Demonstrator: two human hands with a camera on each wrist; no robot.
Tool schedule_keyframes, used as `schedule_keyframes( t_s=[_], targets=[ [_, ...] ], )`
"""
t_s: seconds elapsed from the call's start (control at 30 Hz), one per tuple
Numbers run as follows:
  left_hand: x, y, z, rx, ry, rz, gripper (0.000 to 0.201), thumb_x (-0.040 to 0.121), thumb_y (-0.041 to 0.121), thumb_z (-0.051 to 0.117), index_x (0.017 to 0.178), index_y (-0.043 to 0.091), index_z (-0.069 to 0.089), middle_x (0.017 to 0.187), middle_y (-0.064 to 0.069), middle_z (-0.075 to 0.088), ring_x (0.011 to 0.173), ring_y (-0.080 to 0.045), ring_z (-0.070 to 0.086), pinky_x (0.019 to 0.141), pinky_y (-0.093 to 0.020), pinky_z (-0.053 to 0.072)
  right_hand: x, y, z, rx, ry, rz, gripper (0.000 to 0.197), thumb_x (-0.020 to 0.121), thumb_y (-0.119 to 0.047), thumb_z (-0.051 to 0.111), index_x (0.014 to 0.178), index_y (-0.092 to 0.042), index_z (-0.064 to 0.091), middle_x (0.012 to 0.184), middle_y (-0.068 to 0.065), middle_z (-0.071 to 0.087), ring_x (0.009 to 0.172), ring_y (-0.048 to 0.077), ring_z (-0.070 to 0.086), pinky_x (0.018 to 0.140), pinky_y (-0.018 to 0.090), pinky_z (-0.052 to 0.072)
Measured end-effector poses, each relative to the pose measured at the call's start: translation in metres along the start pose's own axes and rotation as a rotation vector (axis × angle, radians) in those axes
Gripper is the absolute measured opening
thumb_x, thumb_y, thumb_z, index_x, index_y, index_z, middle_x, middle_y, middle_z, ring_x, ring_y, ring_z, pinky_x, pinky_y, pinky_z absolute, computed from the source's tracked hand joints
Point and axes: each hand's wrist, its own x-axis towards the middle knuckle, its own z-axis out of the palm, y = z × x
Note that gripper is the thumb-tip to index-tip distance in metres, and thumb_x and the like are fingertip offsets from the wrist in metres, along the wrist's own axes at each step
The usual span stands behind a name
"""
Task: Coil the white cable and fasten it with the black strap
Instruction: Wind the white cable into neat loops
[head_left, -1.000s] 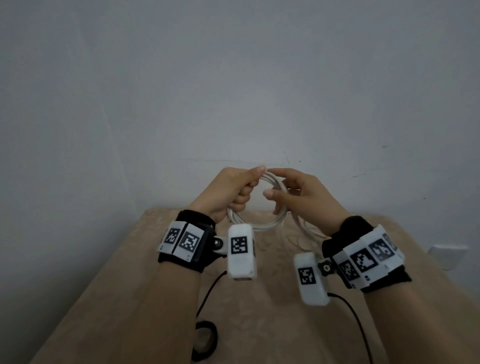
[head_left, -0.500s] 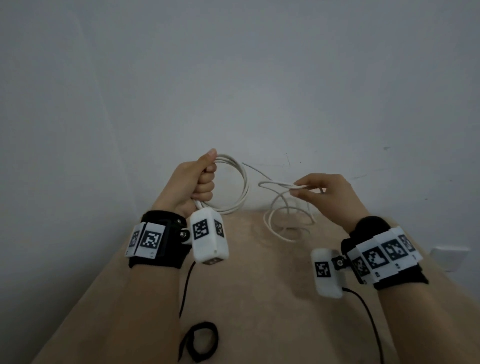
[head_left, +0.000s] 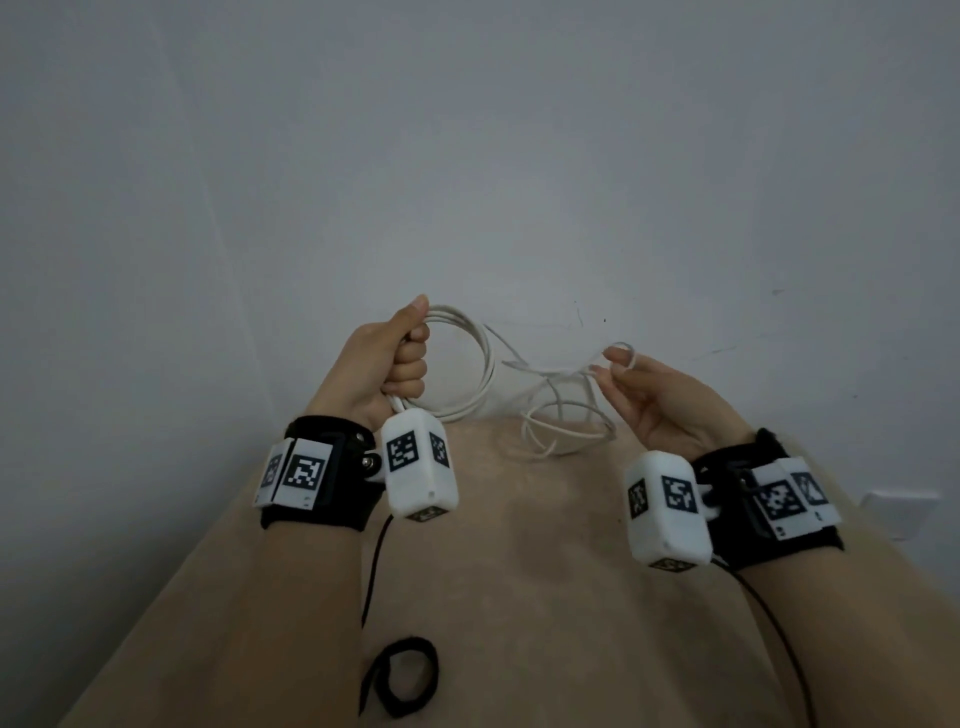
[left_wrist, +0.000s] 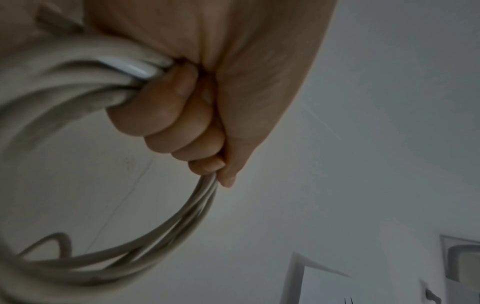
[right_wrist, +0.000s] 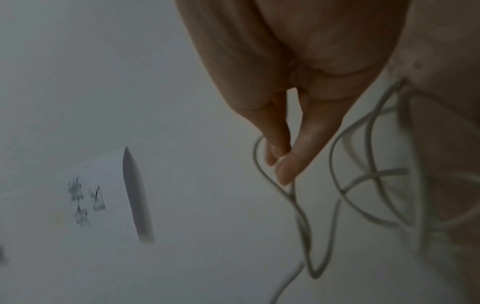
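Tabletop: beige, meeting a plain grey wall.
Left hand: clenching the white cable coil.
Right hand: pinching a loose strand.
Black strap: lying looped near the front edge.

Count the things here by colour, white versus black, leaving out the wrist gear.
White: 1, the white cable, held by the left hand and the right hand.
Black: 1, the black strap on the table.
Total: 2.

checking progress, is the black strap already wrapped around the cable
No, the black strap lies loose on the table, apart from the white cable held up in both hands.
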Motion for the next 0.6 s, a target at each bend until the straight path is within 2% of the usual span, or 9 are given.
schedule_keyframes(
  t_s=[0.1,0.17,0.23,0.33,0.4,0.47,0.53,0.6],
  targets=[
    [0.004,-0.007,0.005,0.018,0.016,-0.039,0.038,0.097,0.036,0.052,0.066,0.019,0.038,0.044,0.012,0.022,0.033,-0.002,0.015,0.033,-0.015,0.011,-0.002,0.010,0.004,-0.240,-0.007,-0.193,0.023,0.089,0.014,0.048,0.076,0.002,0.063,0.061,0.008,0.068,0.063,0.015,0.070,0.066,0.022,0.059],
    [0.006,-0.010,0.005,0.011,0.046,-0.052,0.038,0.096,0.036,0.053,0.066,0.018,0.039,0.043,0.011,0.022,0.033,-0.002,0.016,0.032,-0.015,0.012,-0.005,0.013,0.006,-0.372,-0.018,-0.278,0.030,0.087,0.019,0.045,0.073,0.002,0.065,0.063,0.009,0.070,0.069,0.018,0.070,0.074,0.023,0.059],
    [0.007,-0.011,0.001,-0.036,0.083,-0.061,0.038,0.096,0.036,0.053,0.066,0.018,0.039,0.042,0.011,0.022,0.032,-0.002,0.016,0.030,-0.015,0.014,-0.006,0.010,0.006,-0.348,-0.056,-0.268,0.029,0.085,0.019,0.042,0.074,0.006,0.066,0.070,0.014,0.071,0.078,0.024,0.071,0.080,0.026,0.058],
    [0.008,-0.008,-0.006,-0.113,0.118,-0.055,0.039,0.096,0.037,0.053,0.065,0.018,0.038,0.041,0.011,0.022,0.030,-0.002,0.017,0.028,-0.015,0.015,-0.007,0.003,0.007,-0.159,-0.060,-0.175,0.018,0.087,0.005,0.050,0.074,0.008,0.062,0.073,0.020,0.069,0.082,0.032,0.070,0.083,0.033,0.058],
    [0.009,-0.007,-0.007,-0.127,0.130,-0.039,0.039,0.096,0.037,0.053,0.065,0.018,0.038,0.040,0.011,0.021,0.029,-0.002,0.016,0.028,-0.015,0.015,-0.007,0.005,0.007,-0.311,-0.018,-0.211,0.015,0.087,-0.001,0.061,0.075,0.007,0.064,0.076,0.020,0.071,0.082,0.031,0.071,0.083,0.032,0.058],
    [0.008,-0.005,-0.007,-0.136,0.132,-0.018,0.039,0.096,0.037,0.053,0.066,0.018,0.038,0.040,0.012,0.022,0.030,-0.002,0.016,0.028,-0.015,0.016,-0.007,0.009,0.005,-0.542,-0.020,-0.236,0.004,0.083,0.003,0.065,0.085,0.005,0.068,0.088,0.021,0.072,0.091,0.031,0.070,0.088,0.031,0.056],
    [0.006,-0.002,-0.008,-0.164,0.121,-0.004,0.039,0.096,0.037,0.052,0.066,0.018,0.038,0.040,0.012,0.022,0.030,-0.002,0.017,0.028,-0.015,0.016,-0.006,0.007,0.001,-0.594,-0.061,-0.173,0.020,0.081,0.009,0.064,0.100,0.003,0.064,0.091,0.019,0.073,0.093,0.027,0.071,0.090,0.031,0.055],
    [0.005,0.002,-0.010,-0.199,0.111,-0.001,0.039,0.097,0.038,0.050,0.065,0.019,0.037,0.040,0.012,0.021,0.029,-0.002,0.017,0.029,-0.014,0.015,-0.008,0.002,0.000,-0.562,-0.113,-0.129,0.030,0.081,0.014,0.060,0.109,0.003,0.060,0.086,0.015,0.075,0.086,0.021,0.073,0.082,0.025,0.057]
  ],
)
